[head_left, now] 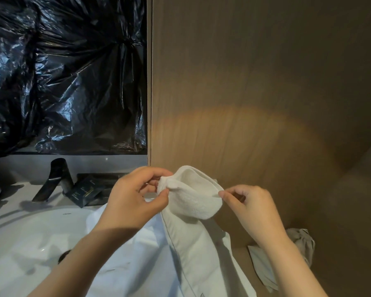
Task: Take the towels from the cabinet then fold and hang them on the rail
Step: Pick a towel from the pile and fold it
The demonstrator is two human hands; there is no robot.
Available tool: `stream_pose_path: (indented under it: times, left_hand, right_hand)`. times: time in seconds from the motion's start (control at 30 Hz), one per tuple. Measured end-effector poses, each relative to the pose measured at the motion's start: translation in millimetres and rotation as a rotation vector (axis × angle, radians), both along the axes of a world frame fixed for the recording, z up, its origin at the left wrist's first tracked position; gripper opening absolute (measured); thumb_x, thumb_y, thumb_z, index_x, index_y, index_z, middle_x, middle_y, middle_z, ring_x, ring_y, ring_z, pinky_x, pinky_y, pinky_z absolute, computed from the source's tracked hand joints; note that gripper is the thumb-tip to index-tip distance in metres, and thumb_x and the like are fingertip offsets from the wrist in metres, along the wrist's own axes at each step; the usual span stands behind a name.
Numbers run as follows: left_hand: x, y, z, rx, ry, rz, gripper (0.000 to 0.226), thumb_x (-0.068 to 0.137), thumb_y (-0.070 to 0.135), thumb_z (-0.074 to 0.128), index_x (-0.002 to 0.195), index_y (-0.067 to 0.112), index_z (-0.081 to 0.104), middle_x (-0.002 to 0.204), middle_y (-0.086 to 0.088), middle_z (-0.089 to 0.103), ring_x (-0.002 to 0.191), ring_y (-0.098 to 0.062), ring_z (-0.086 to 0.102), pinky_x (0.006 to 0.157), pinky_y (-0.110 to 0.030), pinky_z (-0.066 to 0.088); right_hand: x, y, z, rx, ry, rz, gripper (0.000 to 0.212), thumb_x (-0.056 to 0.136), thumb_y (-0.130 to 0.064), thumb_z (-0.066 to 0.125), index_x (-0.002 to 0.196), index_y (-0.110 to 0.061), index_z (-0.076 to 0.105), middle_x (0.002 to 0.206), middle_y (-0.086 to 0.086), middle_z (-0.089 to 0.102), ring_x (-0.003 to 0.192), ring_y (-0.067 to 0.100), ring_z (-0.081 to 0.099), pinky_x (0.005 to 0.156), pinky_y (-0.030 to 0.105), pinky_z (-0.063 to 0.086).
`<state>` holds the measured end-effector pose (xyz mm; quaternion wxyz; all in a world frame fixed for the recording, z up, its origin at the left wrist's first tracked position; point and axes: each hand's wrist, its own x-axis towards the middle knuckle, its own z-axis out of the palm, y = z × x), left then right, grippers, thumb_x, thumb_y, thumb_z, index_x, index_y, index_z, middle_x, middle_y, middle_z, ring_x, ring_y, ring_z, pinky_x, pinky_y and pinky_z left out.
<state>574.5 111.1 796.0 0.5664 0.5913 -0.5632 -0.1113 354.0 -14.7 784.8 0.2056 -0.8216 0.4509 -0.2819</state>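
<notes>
**Squaring the towel's top edge before the fold**

White terry-cloth towel (191, 200) is held up in front of the brown wood-grain wall panel (255, 82). Its length hangs down beside the white ceramic basin (19, 232).

Left hand (135, 196) pinches 1 bunched corner between thumb and fingers (159, 174). Right hand (251, 209) nips the far end of the same edge with narrow fingertips (224, 192). Between the 2 grips the edge sags into a soft pouch.

Judgement: draw the hands apart until the hem runs taut, match corners, then fold lengthwise.

Pile looks thick, looped and limp, with a stitched hem line down the hanging side. Crinkled glossy black plastic sheet (62, 71) sits above the angular black tap (56, 179). Rail not in view.
</notes>
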Motion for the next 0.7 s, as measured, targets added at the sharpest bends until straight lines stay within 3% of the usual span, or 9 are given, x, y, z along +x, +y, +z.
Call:
stream_pose_path:
  times: [0.1,0.2,0.33,0.4,0.47,0.53,0.63,0.7]
  left_hand:
    - [-6.7,4.4,-5.2,0.043,-0.009,-0.030,0.037,0.076,-0.002,0.074,0.097,0.029,0.072,0.093,0.015,0.067,0.085,-0.010,0.067,0.076,-0.021,0.055]
    - [-9.5,8.3,-6.7,0.059,-0.012,-0.044,0.037,0.076,-0.002,0.074,0.096,0.029,0.072,0.094,0.015,0.067,0.085,-0.009,0.066,0.076,-0.019,0.055]
    - [-9.2,12.4,-8.5,0.065,-0.027,-0.036,0.037,0.076,0.000,0.075,0.096,0.031,0.071,0.095,0.017,0.067,0.087,-0.008,0.066,0.075,-0.013,0.053]
    - [-6.3,12.9,-9.5,0.056,-0.014,-0.015,0.037,0.076,-0.001,0.074,0.096,0.030,0.071,0.094,0.015,0.067,0.086,-0.009,0.066,0.074,-0.012,0.052]
    - [-1.9,12.4,-9.8,0.042,-0.009,0.019,0.038,0.076,-0.001,0.074,0.096,0.031,0.071,0.093,0.015,0.067,0.085,-0.010,0.066,0.073,-0.012,0.052]
    - [2.8,10.8,-9.3,0.030,-0.011,0.068,0.041,0.077,-0.001,0.073,0.095,0.035,0.068,0.092,0.016,0.067,0.084,-0.009,0.065,0.072,-0.013,0.053]
    - [4.7,5.5,-6.3,0.008,-0.023,0.107,0.044,0.077,-0.003,0.073,0.094,0.037,0.066,0.092,0.017,0.066,0.083,-0.009,0.065,0.072,-0.018,0.055]
    - [4.9,1.0,-2.0,-0.020,-0.038,0.117,0.045,0.076,-0.005,0.072,0.094,0.036,0.066,0.092,0.017,0.066,0.082,-0.007,0.065,0.069,-0.013,0.052]
  right_hand:
    - [2.0,0.9,-9.4,0.209,-0.051,-0.010,0.032,0.088,-0.040,0.068,0.063,-0.020,0.070,0.054,-0.004,0.061,0.049,0.017,0.051,0.054,0.030,0.046]
    - [7.4,2.4,-15.4,0.332,-0.060,-0.010,0.050,0.088,-0.036,0.070,0.060,0.003,0.054,0.045,-0.003,0.031,0.046,0.014,0.029,0.049,0.025,0.034]
    - [15.5,6.0,-21.7,0.377,-0.106,-0.043,0.050,0.087,-0.023,0.071,0.052,-0.005,0.040,0.047,-0.003,0.030,0.047,0.013,0.028,0.054,0.025,0.036]
    - [14.7,6.8,-21.9,0.350,-0.133,-0.073,0.047,0.087,-0.019,0.069,0.052,-0.006,0.041,0.046,-0.001,0.033,0.046,0.011,0.029,0.050,0.022,0.034]
    - [10.5,6.0,-16.4,0.276,-0.159,-0.125,0.035,0.086,-0.019,0.068,0.058,-0.002,0.054,0.047,0.004,0.044,0.046,0.009,0.037,0.049,0.023,0.034]
    - [5.3,4.4,-5.7,0.166,-0.198,-0.183,0.026,0.082,-0.020,0.067,0.059,-0.011,0.062,0.049,0.003,0.051,0.043,0.005,0.037,0.047,0.024,0.033]
    - [2.9,2.8,9.9,-0.009,-0.255,-0.214,0.022,0.075,-0.018,0.065,0.056,-0.016,0.055,0.054,0.007,0.053,0.047,0.008,0.039,0.046,0.024,0.033]
    - [5.0,-0.7,15.0,-0.057,-0.260,-0.213,0.022,0.073,-0.014,0.067,0.056,-0.013,0.054,0.053,0.006,0.051,0.049,0.010,0.041,0.044,0.019,0.031]
